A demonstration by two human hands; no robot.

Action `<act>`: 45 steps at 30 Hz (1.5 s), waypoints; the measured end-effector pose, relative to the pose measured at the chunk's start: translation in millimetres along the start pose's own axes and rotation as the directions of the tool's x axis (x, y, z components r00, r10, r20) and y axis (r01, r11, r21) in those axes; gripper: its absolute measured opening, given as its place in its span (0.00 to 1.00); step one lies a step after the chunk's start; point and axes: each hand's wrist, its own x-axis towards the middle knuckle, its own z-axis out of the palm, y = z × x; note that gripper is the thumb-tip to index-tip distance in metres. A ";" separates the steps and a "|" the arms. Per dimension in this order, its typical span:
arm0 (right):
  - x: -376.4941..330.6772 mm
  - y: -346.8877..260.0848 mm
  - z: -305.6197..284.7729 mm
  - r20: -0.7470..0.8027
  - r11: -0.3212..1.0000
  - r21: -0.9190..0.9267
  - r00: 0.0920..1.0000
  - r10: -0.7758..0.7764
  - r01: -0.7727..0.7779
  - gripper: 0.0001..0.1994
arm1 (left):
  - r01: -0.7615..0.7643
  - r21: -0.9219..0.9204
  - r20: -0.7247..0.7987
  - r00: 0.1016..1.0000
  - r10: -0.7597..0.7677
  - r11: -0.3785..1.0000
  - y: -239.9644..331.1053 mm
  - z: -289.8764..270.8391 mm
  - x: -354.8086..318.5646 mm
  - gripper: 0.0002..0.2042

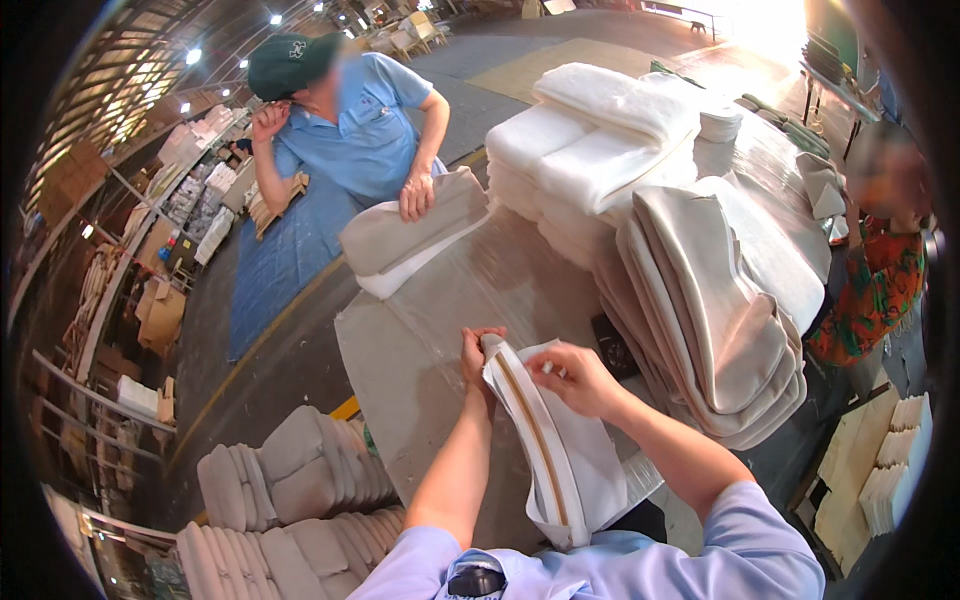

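Observation:
A white fabric cushion cover [575,455] with a long tan zipper [537,432] along its side stands on end against my body. My left hand [480,358] is closed round its far end, where some grey fabric shows. Just right of the zipper's far end, my right hand [575,380] has its fingers curled in by the cover's edge. Small white bits show at those fingertips; what they pinch, if anything, is too small to name. Beneath lies the table's grey, partly shiny covering [405,345].
Grey cushions [700,300] are piled at the right, white padding [590,150] behind them. Across the table, a person in blue [350,130] rests a hand on a grey cushion [415,235]. Another person [865,290] is at far right. More cushions [300,470] are stacked lower left.

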 end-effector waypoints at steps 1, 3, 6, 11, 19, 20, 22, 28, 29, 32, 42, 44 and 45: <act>17.6 15.0 -3.6 -0.005 0.999 -0.049 1.000 -0.003 0.003 0.16 | 0.025 -0.025 0.018 1.000 -0.025 0.999 -9.2 10.4 -0.5 0.29; 44.2 32.0 2.2 0.011 0.999 -0.037 1.000 0.012 -0.012 0.18 | 0.009 0.036 0.050 0.999 -0.011 0.999 -19.4 12.4 -2.9 0.30; 75.4 41.0 29.4 0.102 0.998 -0.040 0.993 -0.054 0.058 0.21 | -0.016 -0.067 0.033 0.999 0.018 0.998 -19.1 -5.6 2.7 0.31; 97.9 82.2 41.2 0.007 0.994 0.034 0.995 -0.102 0.102 0.14 | -0.026 -0.095 0.078 0.996 0.033 0.995 -27.3 9.9 11.6 0.34; 86.3 77.7 29.2 0.157 0.806 0.499 0.948 0.276 -0.318 0.09 | 0.042 0.000 0.083 0.996 -0.042 0.999 -34.2 4.3 6.0 0.33; 88.2 71.6 29.3 0.143 0.900 0.354 0.965 0.218 -0.256 0.09 | 0.021 -0.009 0.080 0.997 -0.020 1.000 -33.8 0.1 7.7 0.33; 93.6 60.1 38.8 0.095 0.992 0.098 0.993 0.073 -0.083 0.09 | -0.035 -0.027 0.072 0.997 0.037 0.999 -30.0 -11.2 14.0 0.33; 82.6 90.3 44.1 -0.120 0.979 0.161 0.982 0.145 -0.125 0.04 | 0.029 -0.020 0.030 0.999 -0.028 0.999 -40.5 23.6 6.3 0.34; 84.1 89.7 51.8 -0.140 0.971 0.210 0.980 0.144 -0.113 0.03 | 0.004 -0.010 0.018 1.000 -0.003 1.000 -36.7 18.5 9.2 0.34; 88.2 89.8 77.7 -0.162 0.925 0.370 0.974 0.159 -0.090 0.03 | -0.066 0.030 -0.015 0.998 0.066 0.997 -28.5 -3.2 13.4 0.35; 84.9 84.5 41.6 0.145 0.634 0.687 0.921 0.361 -0.356 0.08 | -0.086 0.049 0.017 0.996 0.085 0.995 -39.1 5.3 14.5 0.33; 89.2 69.5 27.9 0.249 0.730 0.571 0.926 0.283 -0.376 0.12 | -0.099 0.119 -0.029 0.994 0.103 0.988 -35.3 -3.6 16.3 0.32; 90.3 65.3 17.5 0.308 0.819 0.447 0.922 0.235 -0.358 0.15 | -0.094 0.185 -0.061 0.992 0.107 0.978 -36.0 -6.2 15.2 0.32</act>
